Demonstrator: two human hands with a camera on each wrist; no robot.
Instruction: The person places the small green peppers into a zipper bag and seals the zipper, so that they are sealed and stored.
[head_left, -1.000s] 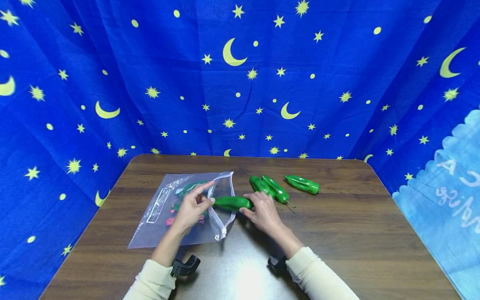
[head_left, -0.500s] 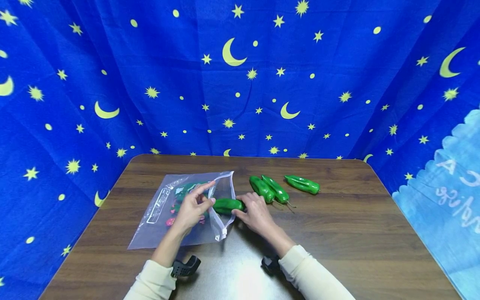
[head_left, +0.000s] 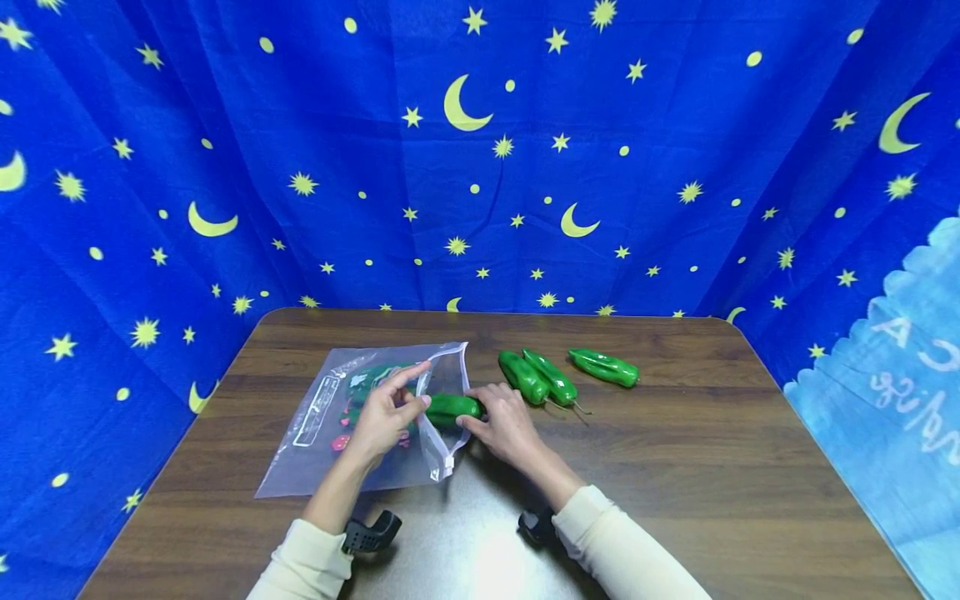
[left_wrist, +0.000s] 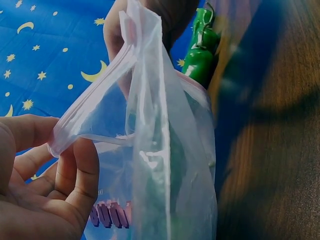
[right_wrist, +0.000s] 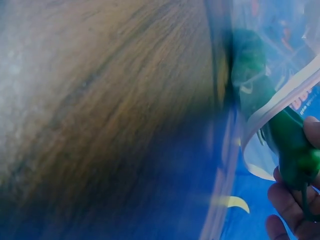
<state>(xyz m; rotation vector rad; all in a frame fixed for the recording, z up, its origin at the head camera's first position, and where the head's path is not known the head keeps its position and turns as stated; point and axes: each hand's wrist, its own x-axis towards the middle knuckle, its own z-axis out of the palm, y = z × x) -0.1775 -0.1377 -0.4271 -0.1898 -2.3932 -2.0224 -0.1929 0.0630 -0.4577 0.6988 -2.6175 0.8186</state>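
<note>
Pepper (head_left: 452, 408) deeper in bag (head_left: 307, 467) than before | right grip (head_left: 507, 422) holding pepper | left grip (head_left: 379, 423) pinching bag

Peppers (head_left: 453, 408) were coloured green. Translucent bag (head_left: 300, 472) was printed in pink and white. Brown surface (head_left: 675, 475) was streaked with darker grain. Blue cloth (head_left: 405, 50) was covered by yellow moon-and-star pattern.

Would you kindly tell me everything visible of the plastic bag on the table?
The plastic bag is clear and thin-looking and lies on the wooden table, its mouth open toward the right in the head view. A pale zip strip edges the mouth, with a white slider at the near corner; pink print and a white printed box mark its front. The left-hand grip pinches the mouth's edge; the right-hand grip holds a green pepper partly inside.
</note>
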